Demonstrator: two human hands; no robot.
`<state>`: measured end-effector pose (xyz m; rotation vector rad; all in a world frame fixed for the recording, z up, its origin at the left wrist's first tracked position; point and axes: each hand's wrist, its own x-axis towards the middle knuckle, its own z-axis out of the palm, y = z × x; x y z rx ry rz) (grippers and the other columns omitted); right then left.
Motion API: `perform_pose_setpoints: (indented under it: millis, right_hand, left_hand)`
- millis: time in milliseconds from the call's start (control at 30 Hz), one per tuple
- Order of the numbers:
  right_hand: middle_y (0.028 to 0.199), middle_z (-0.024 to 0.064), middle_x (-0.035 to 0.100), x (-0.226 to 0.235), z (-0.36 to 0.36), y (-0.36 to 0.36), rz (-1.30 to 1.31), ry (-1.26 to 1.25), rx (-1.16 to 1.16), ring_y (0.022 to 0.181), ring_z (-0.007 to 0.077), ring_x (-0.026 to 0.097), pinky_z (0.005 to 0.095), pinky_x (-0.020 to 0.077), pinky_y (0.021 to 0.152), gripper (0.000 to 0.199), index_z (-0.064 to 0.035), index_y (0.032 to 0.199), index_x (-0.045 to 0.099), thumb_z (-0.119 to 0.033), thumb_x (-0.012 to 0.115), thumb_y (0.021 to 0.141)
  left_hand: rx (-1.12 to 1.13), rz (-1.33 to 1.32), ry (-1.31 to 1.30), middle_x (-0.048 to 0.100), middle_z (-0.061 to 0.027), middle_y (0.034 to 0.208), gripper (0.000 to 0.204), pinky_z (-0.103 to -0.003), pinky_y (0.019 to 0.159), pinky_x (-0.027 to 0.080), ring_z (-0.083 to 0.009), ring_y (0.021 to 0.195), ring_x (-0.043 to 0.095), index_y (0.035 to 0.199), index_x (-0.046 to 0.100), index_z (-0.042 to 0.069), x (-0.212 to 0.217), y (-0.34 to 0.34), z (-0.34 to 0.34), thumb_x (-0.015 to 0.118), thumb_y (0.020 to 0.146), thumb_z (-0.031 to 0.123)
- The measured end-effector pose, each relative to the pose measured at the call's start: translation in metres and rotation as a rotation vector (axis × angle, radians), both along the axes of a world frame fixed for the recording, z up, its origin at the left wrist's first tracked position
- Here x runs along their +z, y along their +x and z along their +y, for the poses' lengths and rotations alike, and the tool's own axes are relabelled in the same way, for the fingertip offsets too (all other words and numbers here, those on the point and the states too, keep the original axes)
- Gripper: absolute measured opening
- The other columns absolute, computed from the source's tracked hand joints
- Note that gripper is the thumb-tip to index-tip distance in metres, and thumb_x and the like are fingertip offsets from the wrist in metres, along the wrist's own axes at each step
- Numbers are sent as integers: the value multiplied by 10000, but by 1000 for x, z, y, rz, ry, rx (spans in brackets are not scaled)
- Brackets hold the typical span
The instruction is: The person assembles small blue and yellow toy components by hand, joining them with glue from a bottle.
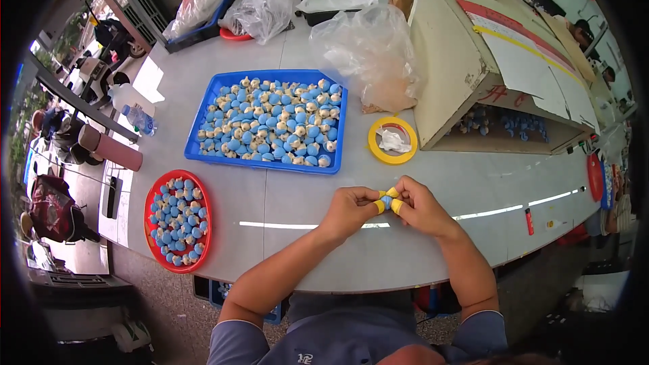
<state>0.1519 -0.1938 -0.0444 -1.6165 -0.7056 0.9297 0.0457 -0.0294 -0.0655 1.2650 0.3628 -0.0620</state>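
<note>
The left hand [349, 212] and right hand [422, 209], each grip pinched tight on one small blue piece [386, 201], could drop it if either slackens.

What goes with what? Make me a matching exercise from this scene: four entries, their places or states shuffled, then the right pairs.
1. Blue tray
2. Yellow ring
3. Left hand and right hand
4. Small red object

A. Pinching a small blue piece
B. Around white crumpled material
C. On the table, right of both hands
D. Filled with blue-and-cream pieces

Pairs: 1-D, 2-B, 3-A, 4-C
</note>
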Motion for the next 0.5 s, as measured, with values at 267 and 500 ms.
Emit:
perform_pose_setpoints:
  millis: [267, 500]
  right_hand:
    - [821, 20, 550, 3, 2, -1, 22, -20, -17, 715, 49, 504, 215, 424, 596, 107, -18, 939, 480, 21, 540, 859]
    - [802, 10, 551, 5, 4, -2, 60, -19, -41, 698, 44, 505, 208, 419, 581, 110, -15, 953, 508, 8, 544, 852]
  left_hand:
    - [12, 30, 4, 668, -122, 934, 252, -222, 736, 518, -127, 824, 640, 1042, 616, -116, 2, 1, 0, 640, 822, 5]
    - [21, 41, -41, 661, -133, 950, 240, -238, 757, 530, -148, 847, 646, 1031, 607, -121, -3, 2, 1, 631, 833, 12]
